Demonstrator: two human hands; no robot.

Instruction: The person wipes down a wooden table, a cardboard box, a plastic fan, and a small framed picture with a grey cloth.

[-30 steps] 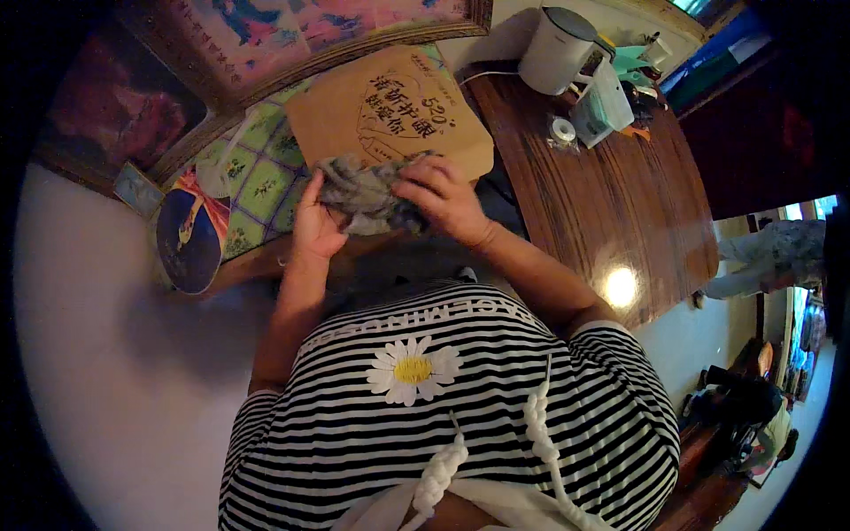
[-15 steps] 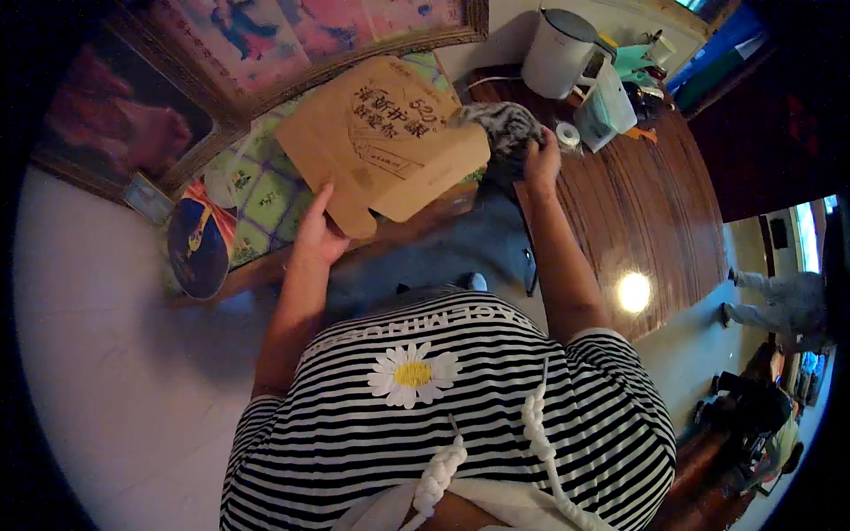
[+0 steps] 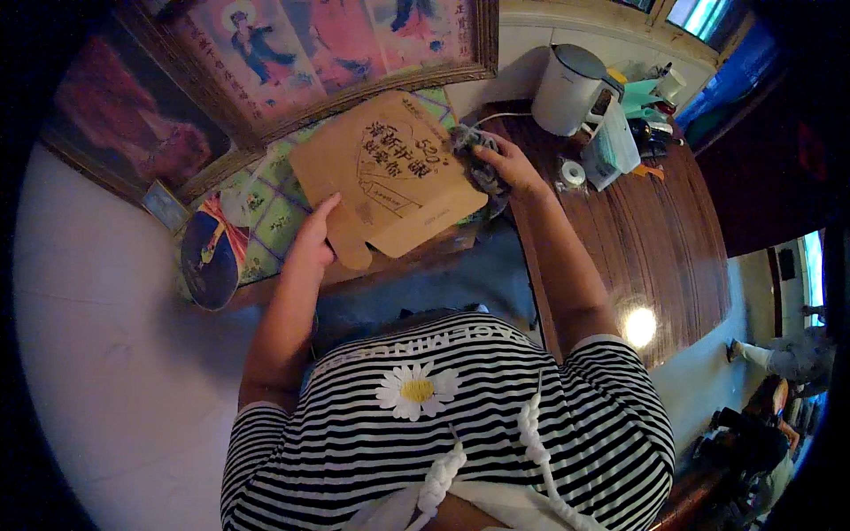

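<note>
A flat brown cardboard box [image 3: 354, 150] with black printing lies tilted over the green patterned cloth [image 3: 270, 217]. My left hand [image 3: 312, 237] is closed on its near left edge, the thumb on top and the other fingers hidden beneath. At the box's right end, my right hand [image 3: 513, 168] is closed around a soft, crumpled bundle [image 3: 481, 175] mottled in grey and black. The bundle rests against the end of the box; whether part of it is inside I cannot tell.
Framed pictures [image 3: 292, 53] lean behind the cloth, and a dark oval fan-shaped thing [image 3: 212, 258] is at left. On the brown wooden table [image 3: 637, 243] stand a white electric kettle [image 3: 565, 93], a tape roll [image 3: 572, 173] and a clear container [image 3: 609, 155]. People [image 3: 788, 363] are at far right.
My right hand has moved left with the grey bundle, from over the table edge to the box's end. The bundle is now bunched up more tightly. My left hand still holds the box.
</note>
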